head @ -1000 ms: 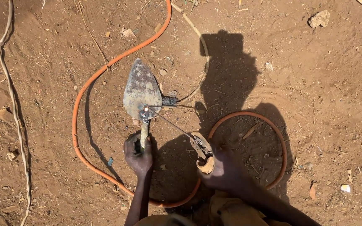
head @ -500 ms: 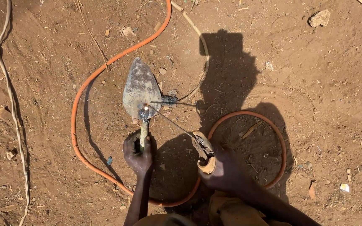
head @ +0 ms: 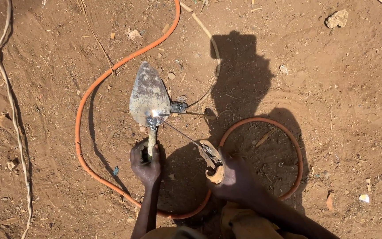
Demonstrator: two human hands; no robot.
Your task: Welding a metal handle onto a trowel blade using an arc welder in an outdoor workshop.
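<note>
The right hand [head: 233, 177] sits in shadow, its grip unclear.

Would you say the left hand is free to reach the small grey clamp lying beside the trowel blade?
Probably not as things stand: the left hand is wrapped around the trowel handle. The clamp itself lies uncovered on the dirt, just right of the blade.

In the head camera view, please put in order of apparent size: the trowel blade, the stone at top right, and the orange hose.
1. orange hose, which loops across the ground
2. trowel blade
3. stone, clearly the smallest
All lie near ground level, so the order seems safe.
</note>
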